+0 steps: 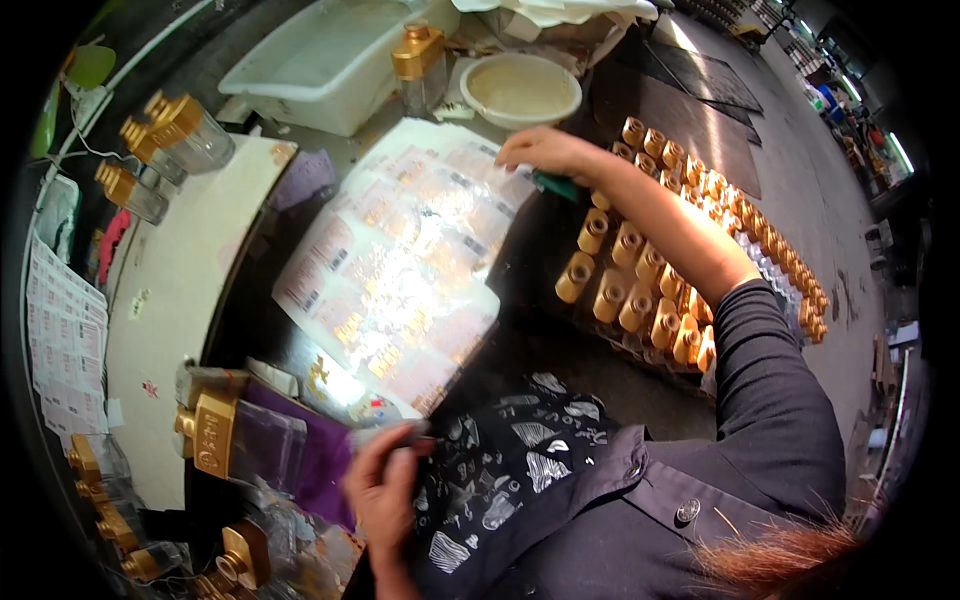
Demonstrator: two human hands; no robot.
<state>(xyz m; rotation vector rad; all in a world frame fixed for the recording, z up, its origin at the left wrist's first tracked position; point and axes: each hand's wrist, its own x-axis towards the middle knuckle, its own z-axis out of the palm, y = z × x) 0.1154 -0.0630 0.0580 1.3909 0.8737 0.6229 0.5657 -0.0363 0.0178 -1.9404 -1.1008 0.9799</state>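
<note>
Several glossy sheets of labels [400, 250], printed in gold and pale pink, lie on a board in front of me under bright glare. At their far right corner is my right hand [550, 155], its fingers bent and pressed together over the label edge; what they pinch is hidden. A dark green thing [557, 186] shows just below that hand. My left hand [385, 485] is close to my body, near the sheets' lower end. Its fingers are curled, slightly blurred, around something small and greyish. Beside it, a clear bottle with a gold cap [217, 435] lies on purple cloth [325, 470].
Rows of gold-capped bottles [640, 270] stand at the right. A white tub [340, 105] and a round cream basin [522, 92] are at the back. More gold-capped bottles [190, 135] are on the pale table [165, 290] at the left, near hanging label sheets [65, 340].
</note>
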